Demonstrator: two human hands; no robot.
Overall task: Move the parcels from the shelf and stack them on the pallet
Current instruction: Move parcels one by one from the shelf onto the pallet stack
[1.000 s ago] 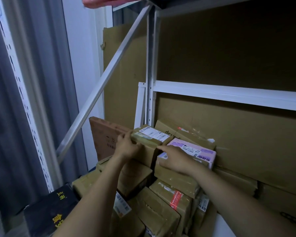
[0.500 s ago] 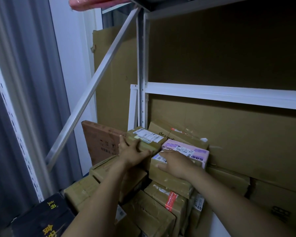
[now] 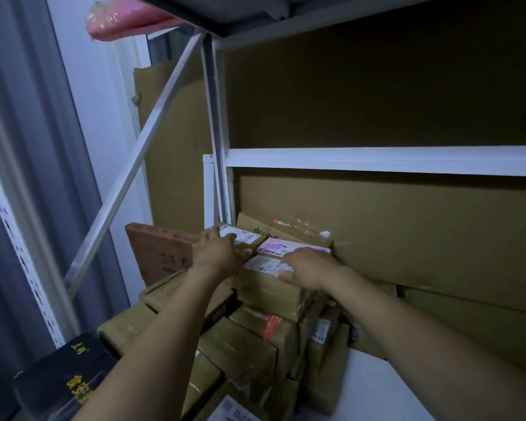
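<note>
A heap of brown taped parcels (image 3: 240, 347) fills the lower middle. On top of it stands a small brown box with a white label (image 3: 240, 237). My left hand (image 3: 217, 253) grips that box at its left corner, fingers up its side and thumb along the front. To its right a pink box (image 3: 281, 247) lies on a larger brown labelled box (image 3: 271, 291). My right hand (image 3: 310, 267) rests flat across both, fingers straight. No pallet is in view.
White shelf beam (image 3: 377, 161) and upright (image 3: 217, 141) cross above the pile, with a diagonal metal brace (image 3: 134, 165) at left. Large cardboard sheets (image 3: 407, 226) lean behind. Also here: a flat reddish box (image 3: 158, 250), a black box with gold characters (image 3: 64, 378) and a pink wrapped bundle (image 3: 125, 21).
My view has tilted upward. Both hands stay on the top boxes; my right hand has slid farther back over the pink box, and the label of the box beneath now shows.
</note>
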